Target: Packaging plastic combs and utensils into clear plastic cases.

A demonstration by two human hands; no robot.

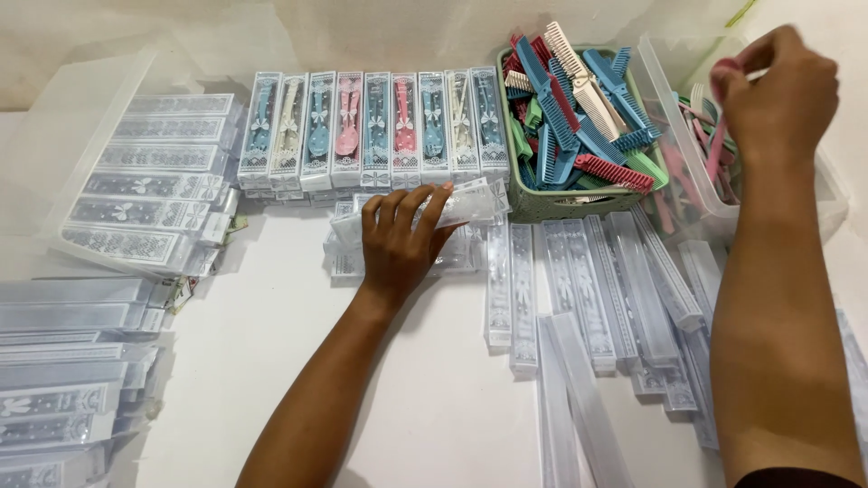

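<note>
1. A white work table (pixel 434 398) is serving as the surface, with pale sheeting hanging behind it at 12 o'clock.
2. The left hand (pixel 398 239) is lying at the centre, fingers curled round one empty clear sleeve (pixel 452 206) and pressing it against the loose pile beneath.
3. The right hand (pixel 778 90) is reaching into the clear tub (pixel 836 194) at 2 o'clock, fingers pinched shut on a pink comb (pixel 719 145), which is hanging partly out of the tub.
4. Just left of the tub, a green basket (pixel 533 203) is holding a heap of blue, red, cream and green combs, so much stock is awaiting packing.
5. At 12 o'clock a row of filled sleeves (pixel 375 126) is standing finished, eight on show, with more apparently stacked beneath.
6. At 4 o'clock a spread of empty sleeves (pixel 597 298) is lying ready; further sleeves are sitting in a tray (pixel 99 136) at 10 o'clock and in stacks (pixel 63 380) at 8 o'clock, contents unclear.
7. Judgement: packing is proceeding part-way, with a large share outstanding.
</note>
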